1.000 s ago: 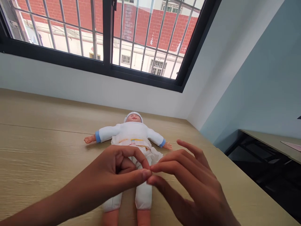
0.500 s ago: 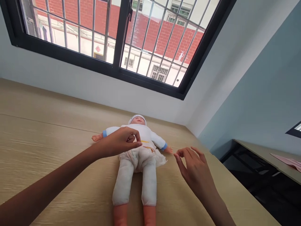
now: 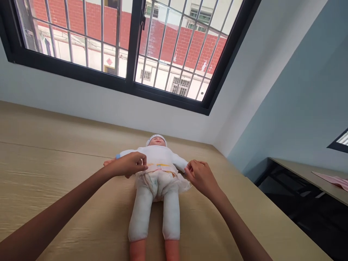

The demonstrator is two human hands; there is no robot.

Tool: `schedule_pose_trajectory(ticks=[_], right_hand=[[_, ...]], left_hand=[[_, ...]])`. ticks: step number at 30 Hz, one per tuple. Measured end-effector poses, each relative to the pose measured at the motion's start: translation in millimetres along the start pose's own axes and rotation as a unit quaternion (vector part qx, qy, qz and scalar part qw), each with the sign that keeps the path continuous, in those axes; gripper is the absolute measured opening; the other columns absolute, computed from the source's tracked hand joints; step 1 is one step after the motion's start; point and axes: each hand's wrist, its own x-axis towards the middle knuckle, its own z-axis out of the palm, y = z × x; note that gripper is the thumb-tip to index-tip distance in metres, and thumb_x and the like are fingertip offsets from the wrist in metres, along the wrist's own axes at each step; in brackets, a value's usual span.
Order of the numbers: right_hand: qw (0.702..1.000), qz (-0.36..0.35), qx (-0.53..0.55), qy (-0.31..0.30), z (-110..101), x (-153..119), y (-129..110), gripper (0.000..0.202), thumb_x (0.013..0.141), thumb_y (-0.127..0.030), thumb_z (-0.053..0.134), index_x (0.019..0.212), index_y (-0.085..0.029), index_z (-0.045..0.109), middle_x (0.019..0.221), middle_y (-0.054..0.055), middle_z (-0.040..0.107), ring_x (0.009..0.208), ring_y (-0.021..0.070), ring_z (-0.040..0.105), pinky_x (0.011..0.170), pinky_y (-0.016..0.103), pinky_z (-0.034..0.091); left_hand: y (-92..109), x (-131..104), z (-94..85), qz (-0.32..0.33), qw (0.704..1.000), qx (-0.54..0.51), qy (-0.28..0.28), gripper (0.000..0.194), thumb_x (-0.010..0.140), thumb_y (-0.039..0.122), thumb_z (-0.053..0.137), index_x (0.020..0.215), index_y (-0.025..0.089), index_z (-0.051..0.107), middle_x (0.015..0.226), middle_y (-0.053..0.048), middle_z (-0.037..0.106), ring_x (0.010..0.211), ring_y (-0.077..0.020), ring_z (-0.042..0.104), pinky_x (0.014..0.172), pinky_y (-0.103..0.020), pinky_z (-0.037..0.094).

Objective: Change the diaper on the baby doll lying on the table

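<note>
A baby doll (image 3: 160, 157) in a white top and white cap lies on its back on the table, legs toward me. Round its hips is a white diaper (image 3: 160, 183) with a yellow-orange mark at the waistband and a loose, thin side flap on the right. My left hand (image 3: 133, 164) is at the waistband's left end, thumb and finger curled together. My right hand (image 3: 200, 175) is at the doll's right-side sleeve end, above the loose flap, fingertips pinched together and covering the doll's hand. What either pinch holds, if anything, is hidden.
The wooden table (image 3: 67, 203) runs to a wall under a dark-framed, barred window (image 3: 127, 81). At the right, beyond the table's edge, stands another table (image 3: 299, 170) with a pink cloth (image 3: 331, 180) on it.
My right hand has moved left and slightly up, from beside the doll to its sleeve end, its fingers drawing together. My left hand has shifted left, uncovering more of the waistband.
</note>
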Motion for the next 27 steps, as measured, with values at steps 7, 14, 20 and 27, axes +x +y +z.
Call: schedule_pose_trajectory(ticks=[7,14,20,27], right_hand=[[0.985,0.041,0.090,-0.142,9,20,14,0.031,0.094,-0.039,0.056,0.072,-0.018,0.055,0.072,-0.002,0.058,0.066,0.0126,0.053,0.068,0.029,0.044],[0.950,0.052,0.187,-0.243,27,31,37,0.033,0.094,-0.044,0.059,0.078,-0.016,0.057,0.072,-0.004,0.054,0.061,0.0099,0.050,0.058,0.024,0.043],[0.940,0.057,0.223,-0.250,28,31,37,0.029,0.094,-0.042,0.059,0.082,-0.015,0.059,0.077,-0.002,0.058,0.069,0.0121,0.056,0.066,0.028,0.048],[0.939,0.068,0.213,-0.262,32,29,33,0.030,0.095,-0.043,0.059,0.087,-0.015,0.062,0.081,-0.001,0.061,0.071,0.0127,0.059,0.068,0.029,0.051]], left_hand=[[-14,3,-9.3,-0.013,0.998,-0.033,-0.051,0.051,0.070,0.067,0.064,0.074,0.022,0.042,0.052,0.007,0.048,0.038,-0.0098,0.042,0.039,-0.022,0.029],[-33,15,-18.2,0.016,0.983,-0.103,-0.151,0.057,0.070,0.074,0.067,0.074,0.021,0.046,0.052,0.007,0.052,0.040,-0.0116,0.052,0.043,-0.023,0.035],[-40,20,-23.8,0.000,0.975,-0.117,-0.187,0.056,0.070,0.072,0.070,0.074,0.019,0.051,0.055,0.002,0.063,0.046,-0.0157,0.061,0.047,-0.023,0.039],[-46,21,-23.2,-0.041,0.972,-0.117,-0.198,0.056,0.064,0.068,0.078,0.071,0.018,0.056,0.061,-0.003,0.071,0.053,-0.0197,0.069,0.057,-0.027,0.046]])
